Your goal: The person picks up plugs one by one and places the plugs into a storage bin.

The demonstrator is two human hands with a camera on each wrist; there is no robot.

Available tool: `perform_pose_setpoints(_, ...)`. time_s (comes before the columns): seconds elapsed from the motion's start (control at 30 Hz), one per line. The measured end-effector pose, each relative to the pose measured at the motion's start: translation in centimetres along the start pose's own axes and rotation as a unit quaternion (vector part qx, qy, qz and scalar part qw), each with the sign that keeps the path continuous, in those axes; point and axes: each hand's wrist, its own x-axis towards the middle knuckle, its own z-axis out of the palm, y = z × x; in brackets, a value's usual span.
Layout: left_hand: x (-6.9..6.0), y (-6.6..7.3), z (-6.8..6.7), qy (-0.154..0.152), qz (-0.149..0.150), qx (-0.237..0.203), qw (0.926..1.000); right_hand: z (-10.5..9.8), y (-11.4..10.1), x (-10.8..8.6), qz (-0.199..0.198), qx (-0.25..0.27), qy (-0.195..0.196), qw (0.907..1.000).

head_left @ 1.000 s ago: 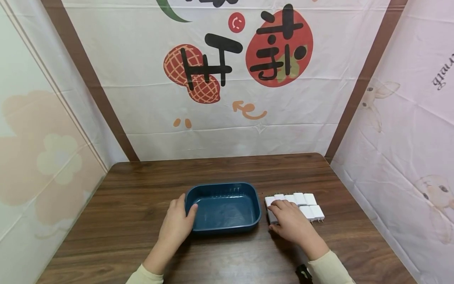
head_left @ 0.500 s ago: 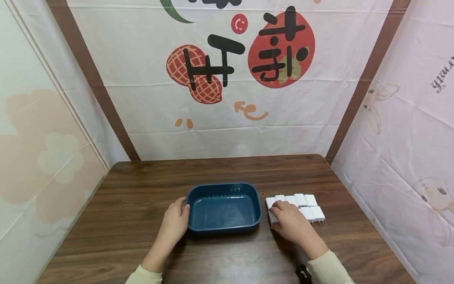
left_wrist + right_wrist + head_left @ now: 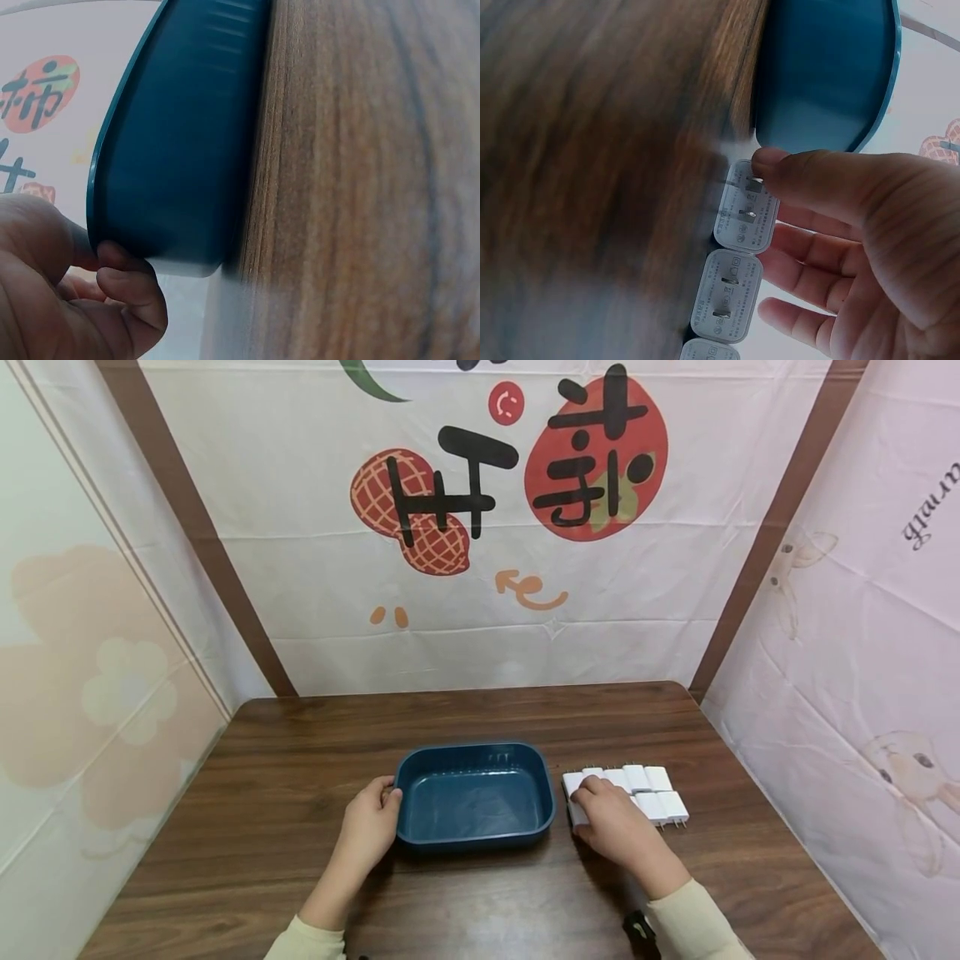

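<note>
Hands noted apart. The left side of the tray (image 3: 474, 806) is gripped by the left hand (image 3: 370, 822). The end charger (image 3: 744, 219) of the near row is pinched by the right hand (image 3: 613, 822), with the thumb laid against its pronged face. The forearms are covered by cream sleeves (image 3: 697, 920); a black object (image 3: 639, 928) beside the right one cannot be identified.

Tray: dark blue, rounded at the corners, glossy inside, set flat at the table's mid-width. Chargers (image 3: 650, 808): white, laid in two rows between the tray and the table's right edge, prongs turned outward. Print is seen on the pronged faces, too small to be read. The near row is partly covered by the right hand; its count cannot be given.

Table (image 3: 337, 735): dark brown, wood-grained, far corners rounded, near edge cut off. Beyond the far edge, a white backdrop (image 3: 480, 652) is hung, printed in red and black, flanked by brown bands (image 3: 198, 527); its top is cut off. Pale side cloths (image 3: 832, 693) are seen, flower-printed at left, rabbit-printed at right.
</note>
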Motion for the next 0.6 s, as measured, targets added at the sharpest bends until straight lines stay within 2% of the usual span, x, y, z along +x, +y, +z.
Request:
perform_pose_setpoints(0.13,0.07,-0.25,0.10,-0.003,-0.003,-0.015,0.9999,-0.03,0.00,0.11,0.010,-0.001,-0.007,0.9999)
perform_pose_setpoints(0.6,-0.09,-0.01,0.02,0.004,-0.003,-0.016,0.9999,-0.35,-0.21,0.25,0.011,-0.007,-0.025,0.9996)
